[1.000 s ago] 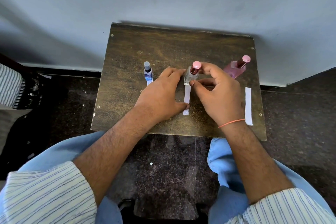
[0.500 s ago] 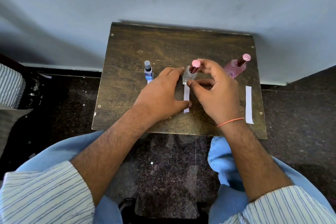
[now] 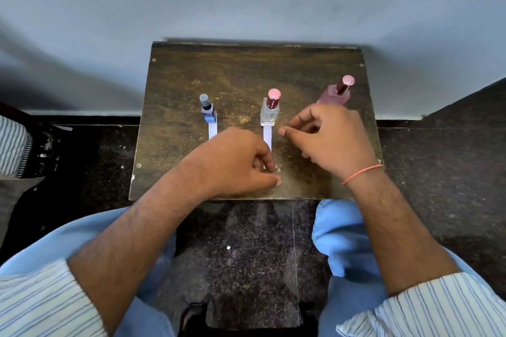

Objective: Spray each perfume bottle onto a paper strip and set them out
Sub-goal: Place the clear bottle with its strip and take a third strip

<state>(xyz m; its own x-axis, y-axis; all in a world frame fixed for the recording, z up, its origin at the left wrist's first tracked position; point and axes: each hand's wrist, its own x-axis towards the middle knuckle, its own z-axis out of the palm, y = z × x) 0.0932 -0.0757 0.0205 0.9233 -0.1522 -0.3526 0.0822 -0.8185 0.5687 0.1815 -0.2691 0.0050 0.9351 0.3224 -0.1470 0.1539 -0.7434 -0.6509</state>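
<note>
Clear bottle (image 3: 269,115) upright, just beyond right hand (image 3: 332,139); apparently apart.
</note>
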